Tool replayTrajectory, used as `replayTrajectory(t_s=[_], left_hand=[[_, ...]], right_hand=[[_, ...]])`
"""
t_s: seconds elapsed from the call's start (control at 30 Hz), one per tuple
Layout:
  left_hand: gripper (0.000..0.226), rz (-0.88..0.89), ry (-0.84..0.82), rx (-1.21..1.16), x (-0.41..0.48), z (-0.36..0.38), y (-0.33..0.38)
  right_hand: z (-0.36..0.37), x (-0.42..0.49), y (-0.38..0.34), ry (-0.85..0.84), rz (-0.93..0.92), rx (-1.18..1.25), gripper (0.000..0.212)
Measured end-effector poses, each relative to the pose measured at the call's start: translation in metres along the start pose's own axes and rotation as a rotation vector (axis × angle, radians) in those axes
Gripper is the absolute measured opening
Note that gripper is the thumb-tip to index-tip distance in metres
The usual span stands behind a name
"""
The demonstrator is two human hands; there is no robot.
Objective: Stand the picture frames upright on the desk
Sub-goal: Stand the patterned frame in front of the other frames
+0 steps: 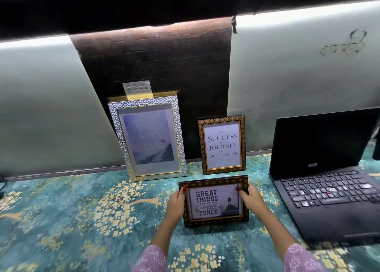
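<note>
The silver frame print is washed out, so only "steps" reads clearly. Laptop runs off the right edge, and both sleeves get chopped at the bottom.

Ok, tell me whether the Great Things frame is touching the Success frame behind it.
Cannot tell. In the head view the Great Things frame overlaps the bottom edge of the Success frame, hiding any gap or contact.

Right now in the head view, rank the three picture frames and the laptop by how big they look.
1. Laptop
2. Silver frame
3 and 4. Success frame and Great Things frame: they look alike, and the Great Things frame is nearer, so unranked.
</note>
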State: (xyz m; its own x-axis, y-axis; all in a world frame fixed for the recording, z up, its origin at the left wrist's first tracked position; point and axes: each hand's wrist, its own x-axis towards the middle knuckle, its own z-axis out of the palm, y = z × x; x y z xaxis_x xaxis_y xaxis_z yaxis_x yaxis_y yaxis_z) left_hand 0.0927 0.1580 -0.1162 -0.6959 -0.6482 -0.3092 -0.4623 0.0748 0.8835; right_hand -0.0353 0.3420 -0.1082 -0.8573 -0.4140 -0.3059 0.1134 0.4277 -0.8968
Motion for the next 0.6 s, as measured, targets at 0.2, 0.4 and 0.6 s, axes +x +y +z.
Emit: replayTrajectory(t_s=[0.2, 0.4, 0.6], left_hand=[[0.021, 0.044, 0.050, -0.071, -0.005, 0.002, 0.003], [0.041, 0.291, 0.620, -0.178, -0.033, 0.023, 0.022], [0.046, 0.565, 0.628, -0.015, -0.058, 0.067, 0.022]], right_hand=[[-0.003, 0.002, 0.006, -0.002, 0.008, -0.033, 0.038], [-0.015, -0.003, 0.007, 0.199, -0.153, 0.251, 0.032], [-0.027, -0.016, 0.025, 0.277, -0.303, 0.204, 0.037]])
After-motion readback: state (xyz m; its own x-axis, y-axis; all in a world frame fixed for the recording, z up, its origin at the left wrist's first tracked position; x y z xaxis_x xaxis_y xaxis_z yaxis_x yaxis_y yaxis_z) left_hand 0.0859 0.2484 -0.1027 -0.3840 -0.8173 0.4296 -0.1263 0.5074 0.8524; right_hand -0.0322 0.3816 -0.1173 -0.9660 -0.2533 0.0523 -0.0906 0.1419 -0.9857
